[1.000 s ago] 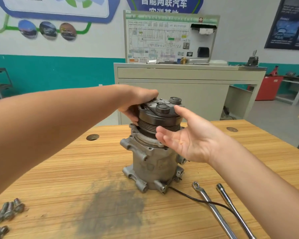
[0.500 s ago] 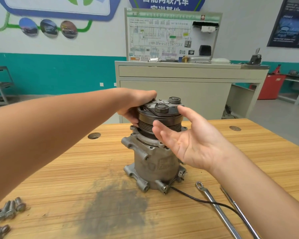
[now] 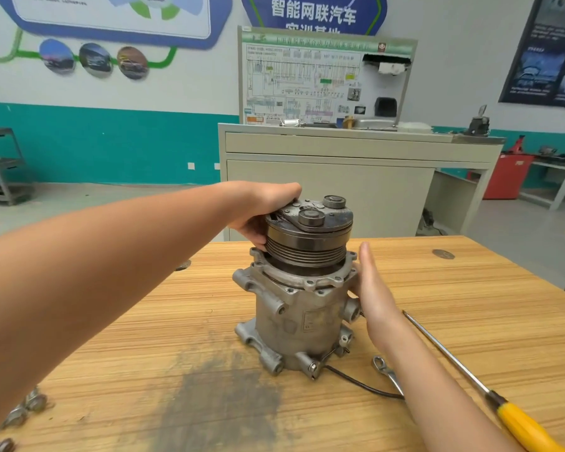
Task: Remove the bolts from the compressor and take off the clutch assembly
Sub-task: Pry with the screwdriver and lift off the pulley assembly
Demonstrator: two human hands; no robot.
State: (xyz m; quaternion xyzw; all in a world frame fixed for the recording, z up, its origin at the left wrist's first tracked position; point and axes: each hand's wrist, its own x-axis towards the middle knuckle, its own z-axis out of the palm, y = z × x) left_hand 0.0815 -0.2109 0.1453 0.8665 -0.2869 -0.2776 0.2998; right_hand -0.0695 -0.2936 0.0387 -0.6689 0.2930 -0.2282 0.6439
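A grey metal compressor (image 3: 300, 318) stands upright on the wooden table (image 3: 470, 288). On its top sits the dark clutch assembly (image 3: 307, 236) with a grooved pulley, tilted slightly above the housing flange. My left hand (image 3: 261, 210) grips the clutch assembly's left rim, thumb below and fingers over the top plate. My right hand (image 3: 372, 288) lies flat with straight fingers against the compressor's right side, just under the flange. Several loose bolts (image 3: 23, 409) lie at the table's near left corner.
A ring spanner (image 3: 387, 373) and a long screwdriver with a yellow handle (image 3: 516, 422) lie right of the compressor. A thin black wire (image 3: 356, 381) trails from its base. A dark greasy smear (image 3: 216, 396) marks the table in front. A beige cabinet (image 3: 340, 177) stands behind.
My right hand has left the pulley's front and dropped to the compressor's right side, now flat against the housing. The left hand keeps its grip on the clutch rim.
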